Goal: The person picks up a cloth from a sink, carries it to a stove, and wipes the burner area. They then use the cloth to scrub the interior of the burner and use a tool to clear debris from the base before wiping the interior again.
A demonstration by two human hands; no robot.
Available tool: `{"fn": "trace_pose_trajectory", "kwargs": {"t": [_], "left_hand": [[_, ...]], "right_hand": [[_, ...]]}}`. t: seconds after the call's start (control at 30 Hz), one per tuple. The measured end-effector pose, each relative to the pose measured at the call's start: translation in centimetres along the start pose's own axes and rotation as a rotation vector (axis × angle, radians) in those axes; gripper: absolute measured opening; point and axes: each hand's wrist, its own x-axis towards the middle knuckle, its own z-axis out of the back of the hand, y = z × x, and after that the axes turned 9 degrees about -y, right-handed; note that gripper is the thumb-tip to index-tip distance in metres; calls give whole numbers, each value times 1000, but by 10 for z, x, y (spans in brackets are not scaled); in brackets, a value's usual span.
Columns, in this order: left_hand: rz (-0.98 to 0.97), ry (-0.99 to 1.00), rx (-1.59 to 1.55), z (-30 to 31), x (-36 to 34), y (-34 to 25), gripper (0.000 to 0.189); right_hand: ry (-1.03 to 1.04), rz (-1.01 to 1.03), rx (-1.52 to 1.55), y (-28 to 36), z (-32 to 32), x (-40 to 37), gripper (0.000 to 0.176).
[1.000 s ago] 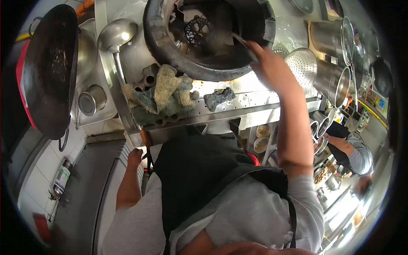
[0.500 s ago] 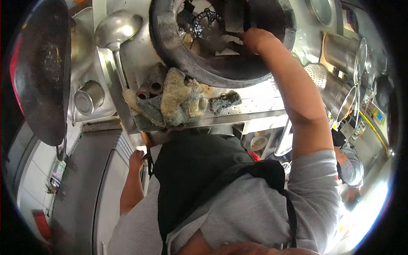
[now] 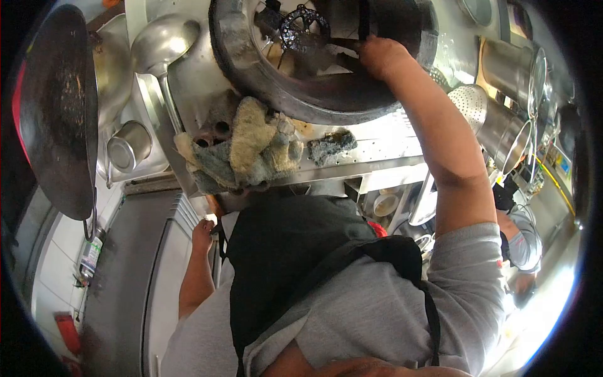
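My right hand (image 3: 384,58) reaches into a wide, blackened burner ring (image 3: 282,103). Its fingers are closed around a dark, bar-like piece (image 3: 344,43) whose kind I cannot make out. Left of that hand, inside the ring, sits a dark, shiny round burner head (image 3: 305,28) with holes. My left hand (image 3: 202,236) is low at my side, near the counter's front edge, fingers curled; whatever it may hold is hidden. In front of the ring lie a worn, yellowish-grey cloth (image 3: 251,141) and a dark scouring pad (image 3: 331,147).
A large steel ladle (image 3: 164,44) and a small metal pot (image 3: 129,146) are at the left, beside a hanging black wok (image 3: 59,113). A perforated strainer (image 3: 468,105) and steel pots (image 3: 505,141) stand at the right. Another person (image 3: 521,242) is at the far right.
The view has shifted slightly, so the ring and cloth appear a little further left. My right hand stays inside the ring with the dark piece; my left hand has hardly moved.
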Motion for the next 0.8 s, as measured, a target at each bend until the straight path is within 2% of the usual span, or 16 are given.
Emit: {"fn": "trace_pose_trajectory", "kwargs": {"t": [0.03, 0.07, 0.13, 0.2, 0.37, 0.43, 0.47, 0.53, 0.57, 0.63, 0.67, 0.73, 0.8], "left_hand": [[-161, -27, 75, 0, 1, 2, 24], [-165, -26, 76, -2, 1, 3, 24], [153, -16, -170, -4, -1, 2, 23], [145, -21, -163, -7, 0, 6, 24], [123, -45, -153, -8, 2, 8, 29], [264, -9, -195, 4, 8, -13, 30], [260, -7, -193, 5, 9, -15, 30], [294, -4, -178, 7, 11, -19, 15], [292, -5, -176, 8, 10, -20, 15], [72, -7, -46, 11, 8, -22, 9], [69, -6, -44, 10, 8, -19, 9], [-78, -43, 79, 6, 12, -15, 15], [-25, -36, 23, 6, 12, -14, 14]], "right_hand": [[2, -2, 3, 0, 0, -1, 35], [3, 15, 16, 0, 2, -2, 34], [10, 29, 33, -1, -4, -3, 35], [-44, 23, 40, -3, -11, 2, 36], [-28, -37, 73, 2, -2, -4, 33], [-23, -71, 101, 1, -4, -3, 32], [-24, -63, 103, -1, -11, 3, 32], [-27, -57, 105, -3, -16, 5, 32], [-9, -57, 107, -2, -18, 6, 32], [8, -62, 111, 0, -17, 5, 33], [21, -64, 101, 2, -16, 4, 33], [27, -69, 88, 2, -8, 1, 33], [12, 18, 152, -1, 0, -2, 33]]}}
